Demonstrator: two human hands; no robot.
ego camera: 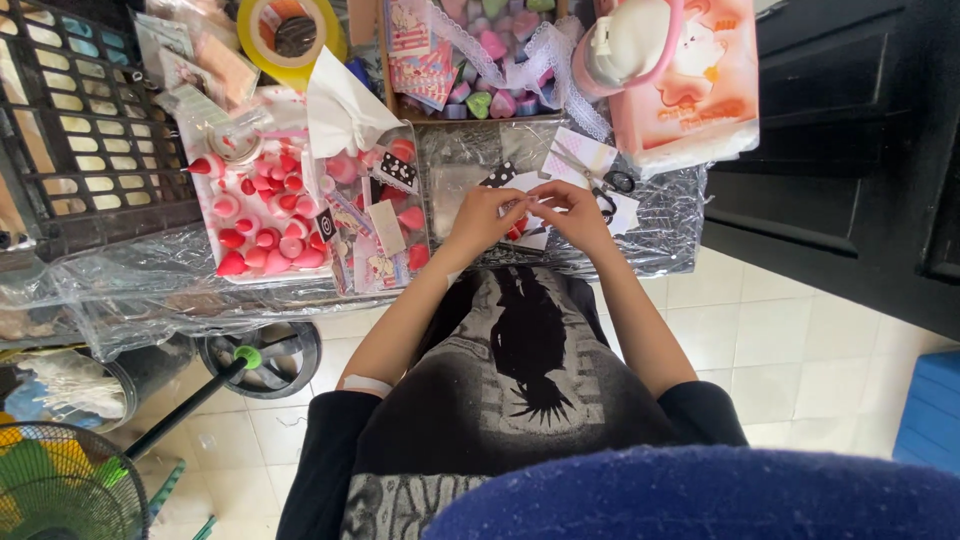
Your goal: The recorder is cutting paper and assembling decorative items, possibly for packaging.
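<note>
My left hand (486,214) and my right hand (573,211) meet over a small white paper item (528,189) on the plastic-covered table (660,235). Both hands pinch it together, with a bit of red showing beneath the fingers. A white card with black dotted pieces (499,175) lies just behind my left hand. Small black-handled scissors (612,186) lie right behind my right hand.
A tray of red and pink strawberry-shaped pieces (258,215) sits to the left, beside a clear box of pink items and cards (378,215). A box of pastel heart shapes with lace (495,55), a yellow tape roll (290,35) and a pink package (690,85) stand behind. A dark cabinet (850,150) is at the right, a fan (60,485) on the floor lower left.
</note>
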